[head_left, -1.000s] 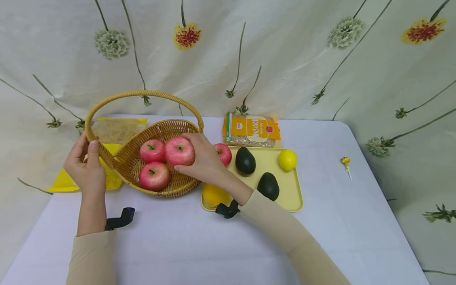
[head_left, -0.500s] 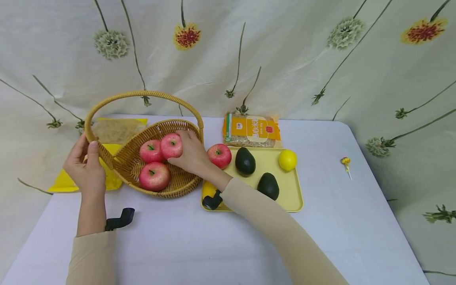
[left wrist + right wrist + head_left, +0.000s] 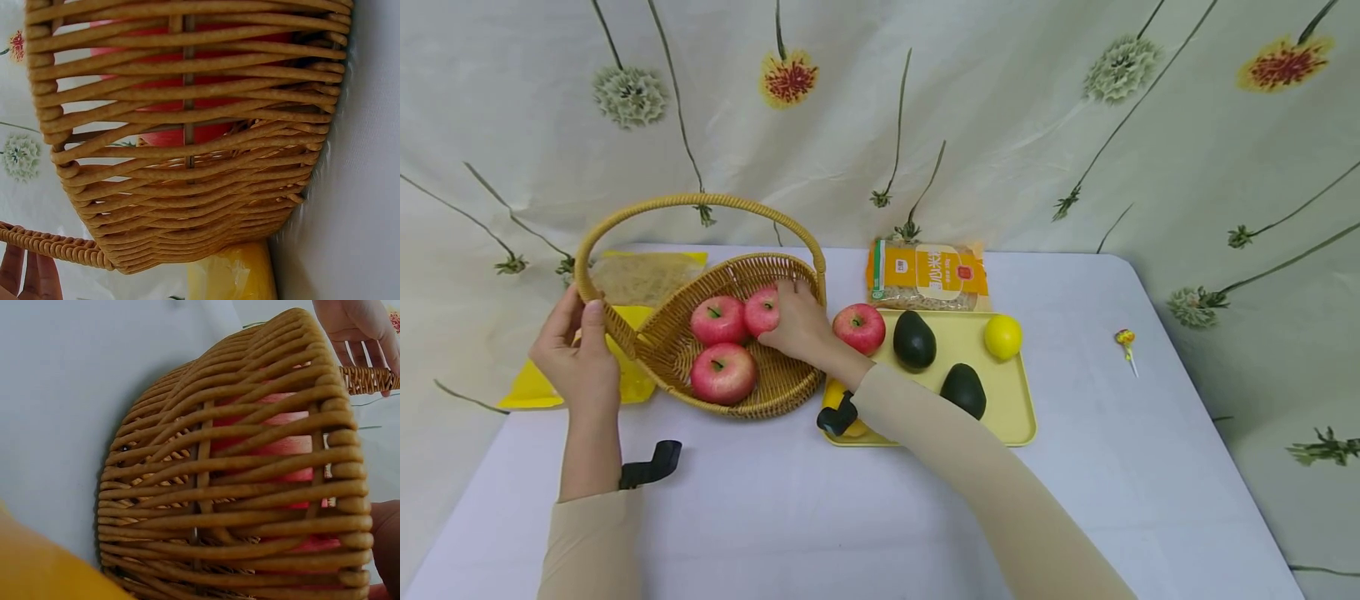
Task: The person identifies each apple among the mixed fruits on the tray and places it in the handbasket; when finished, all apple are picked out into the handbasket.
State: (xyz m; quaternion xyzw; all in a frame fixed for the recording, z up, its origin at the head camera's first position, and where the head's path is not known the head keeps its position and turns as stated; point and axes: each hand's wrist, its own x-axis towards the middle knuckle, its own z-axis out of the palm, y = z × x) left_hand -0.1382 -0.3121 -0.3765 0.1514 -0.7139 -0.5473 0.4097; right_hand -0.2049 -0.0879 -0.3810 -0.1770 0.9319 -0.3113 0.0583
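Observation:
In the head view, my left hand [image 3: 578, 358] grips the wicker basket's handle [image 3: 700, 200] near its left base. My right hand [image 3: 801, 325] reaches inside the basket [image 3: 782, 406], its fingers and thumb around a red apple [image 3: 762, 311] that it partly covers. Two more apples sit there: a rear apple [image 3: 718, 320] and a front apple [image 3: 724, 373]. Through the weave in the left wrist view, red apple skin [image 3: 187, 134] shows. The right wrist view looks at the basket's side [image 3: 250, 487] from outside, with the right hand's edge [image 3: 386, 544] at the rim.
Right of the basket, a yellow tray [image 3: 1007, 425] holds an apple [image 3: 859, 328], two avocados [image 3: 914, 340], a yellow lemon-like fruit [image 3: 1003, 337] and a partly hidden yellow-orange fruit [image 3: 855, 428]. Behind it lies an orange food packet [image 3: 928, 275]. Yellow packets [image 3: 640, 383] lie left; a lollipop [image 3: 1126, 350], far right.
My right hand has carried the apple left and down into the basket, beside the other two. The left hand keeps its grip on the handle.

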